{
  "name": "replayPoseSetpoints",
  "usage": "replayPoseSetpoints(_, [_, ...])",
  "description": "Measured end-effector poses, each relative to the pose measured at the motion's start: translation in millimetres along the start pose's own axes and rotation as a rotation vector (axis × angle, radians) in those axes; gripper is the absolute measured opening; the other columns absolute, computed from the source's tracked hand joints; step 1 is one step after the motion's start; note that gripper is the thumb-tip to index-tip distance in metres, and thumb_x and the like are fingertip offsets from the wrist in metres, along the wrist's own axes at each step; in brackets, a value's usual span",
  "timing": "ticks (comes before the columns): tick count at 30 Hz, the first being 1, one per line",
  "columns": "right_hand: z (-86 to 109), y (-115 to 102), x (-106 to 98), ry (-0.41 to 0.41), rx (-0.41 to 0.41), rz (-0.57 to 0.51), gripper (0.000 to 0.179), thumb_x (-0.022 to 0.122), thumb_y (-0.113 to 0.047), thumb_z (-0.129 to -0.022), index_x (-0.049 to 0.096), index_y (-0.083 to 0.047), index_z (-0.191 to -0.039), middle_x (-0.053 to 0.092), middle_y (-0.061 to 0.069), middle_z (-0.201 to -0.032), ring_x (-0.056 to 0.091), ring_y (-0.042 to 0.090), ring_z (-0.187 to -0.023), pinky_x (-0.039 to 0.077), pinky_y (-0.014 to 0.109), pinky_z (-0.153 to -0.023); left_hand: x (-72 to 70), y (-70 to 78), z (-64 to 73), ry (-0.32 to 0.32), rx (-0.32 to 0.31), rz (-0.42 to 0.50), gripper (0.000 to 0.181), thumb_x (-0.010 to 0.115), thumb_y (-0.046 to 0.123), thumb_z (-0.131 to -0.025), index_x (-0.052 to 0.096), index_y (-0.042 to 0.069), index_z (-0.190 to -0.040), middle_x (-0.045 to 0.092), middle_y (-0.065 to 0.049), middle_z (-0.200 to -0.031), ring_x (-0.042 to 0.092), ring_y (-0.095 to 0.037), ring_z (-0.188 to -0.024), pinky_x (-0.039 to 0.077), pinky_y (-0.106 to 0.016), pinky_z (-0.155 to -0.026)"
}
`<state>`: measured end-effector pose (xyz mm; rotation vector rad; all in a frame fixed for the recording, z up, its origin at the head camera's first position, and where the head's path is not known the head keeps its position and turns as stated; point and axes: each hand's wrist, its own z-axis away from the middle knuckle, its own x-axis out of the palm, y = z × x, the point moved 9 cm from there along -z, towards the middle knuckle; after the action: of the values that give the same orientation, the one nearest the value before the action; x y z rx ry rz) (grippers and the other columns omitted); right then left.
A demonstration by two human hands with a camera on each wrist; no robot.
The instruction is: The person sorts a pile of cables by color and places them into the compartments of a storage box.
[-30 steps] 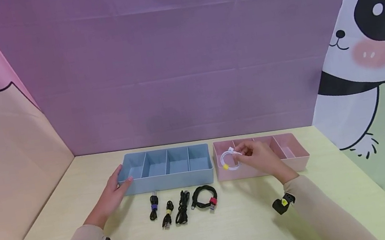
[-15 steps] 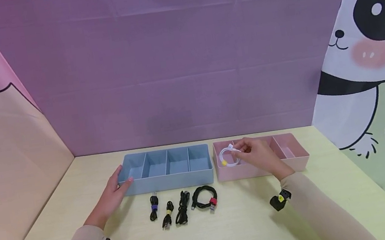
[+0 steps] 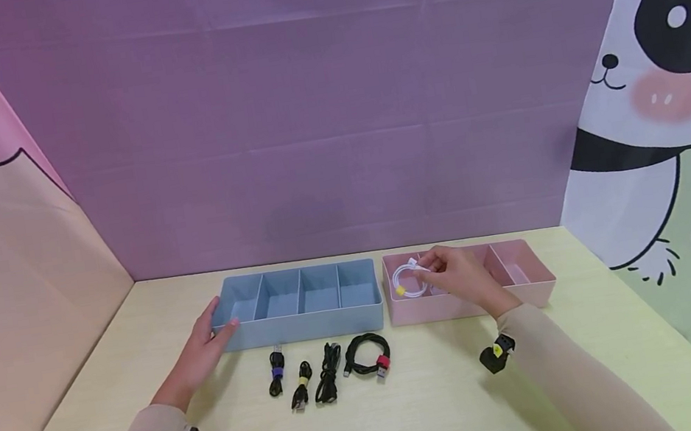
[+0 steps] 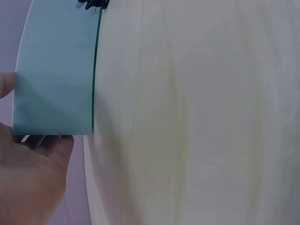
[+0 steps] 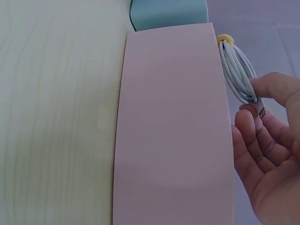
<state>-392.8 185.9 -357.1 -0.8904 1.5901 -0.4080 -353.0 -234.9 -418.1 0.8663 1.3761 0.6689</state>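
Note:
My right hand (image 3: 462,278) pinches a coiled white charging cable (image 3: 398,281) between thumb and fingers, over the left part of the pink divided box (image 3: 427,311). A yellow tie binds the coil. In the right wrist view, the cable (image 5: 234,70) shows above the box's rim, its small metal plug near my fingers. At the left end of the blue divided box (image 3: 308,327), my left hand (image 3: 201,349) holds on, thumb over the front rim and fingers along the end wall. The left wrist view has the blue box (image 4: 56,75) between thumb and fingers.
Several tied black cables lie in a row before the blue box: one with a purple tie (image 3: 277,372), one with a yellow tie (image 3: 303,382), a thicker bundle (image 3: 327,374) and a round coil with a red tie (image 3: 361,366). A purple backdrop (image 3: 333,135) stands behind the boxes.
My right hand and the white cable have shifted slightly left and a little lower over the pink box. My left hand, both boxes and the black cables look unmoved.

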Motion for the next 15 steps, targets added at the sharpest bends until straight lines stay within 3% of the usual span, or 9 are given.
replayPoseSetpoints(15, [-6.4, 5.9, 5.7, -0.035, 0.031, 0.002, 0.021, 0.073, -0.021, -0.093, 0.068, -0.004, -0.104, 0.063, 0.005, -0.084, 0.055, 0.019, -0.074, 0.047, 0.028, -0.059, -0.6, 0.5, 0.4, 0.003, 0.012, 0.014, 0.085, 0.046, 0.045, -0.106, -0.006, 0.002, -0.159, -0.006, -0.028, -0.163, -0.003, -0.050, -0.148, 0.008, -0.072, -0.112])
